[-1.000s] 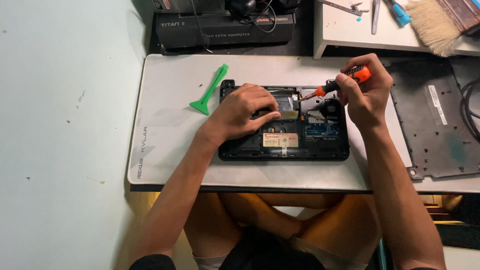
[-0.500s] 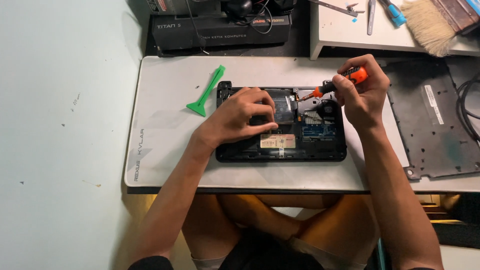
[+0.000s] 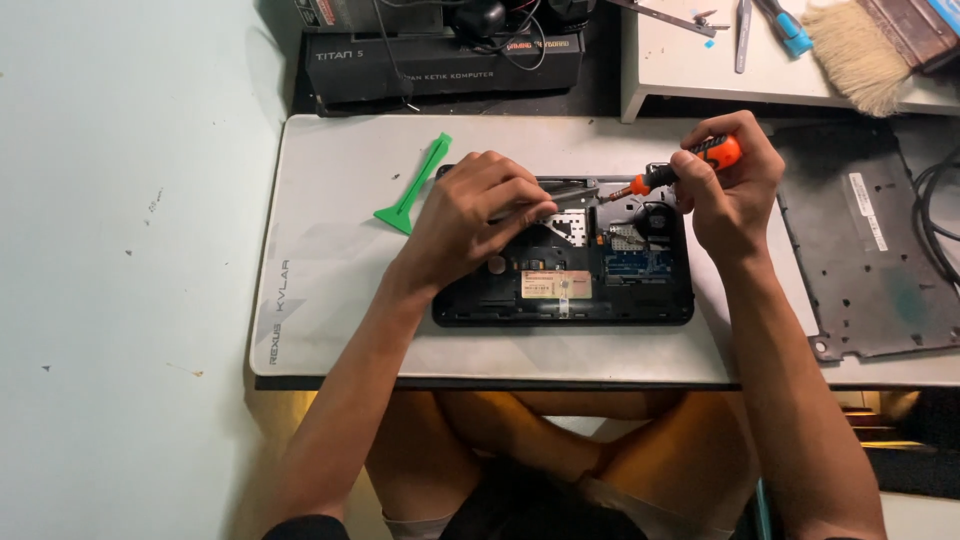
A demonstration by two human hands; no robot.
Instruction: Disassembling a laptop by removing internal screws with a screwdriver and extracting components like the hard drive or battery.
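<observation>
A black laptop base (image 3: 600, 290) lies open on a grey mat (image 3: 340, 290), its boards and fan exposed. My left hand (image 3: 470, 220) rests on the laptop's left half and pinches a thin metal tool like tweezers (image 3: 570, 190), which points right. My right hand (image 3: 735, 195) is at the laptop's upper right corner, holding an orange-handled screwdriver (image 3: 690, 165). The screwdriver slants down and left, and its tip meets the laptop close to the tweezers' tip.
A green plastic pry tool (image 3: 415, 188) lies on the mat left of the laptop. The removed dark bottom cover (image 3: 860, 250) sits to the right. A black box (image 3: 440, 55) with cables stands behind, and a shelf carries a brush (image 3: 850, 40) and small tools.
My left hand has shifted slightly on the laptop and now shows the metal tool reaching toward the screwdriver tip. My right hand stays at the same corner.
</observation>
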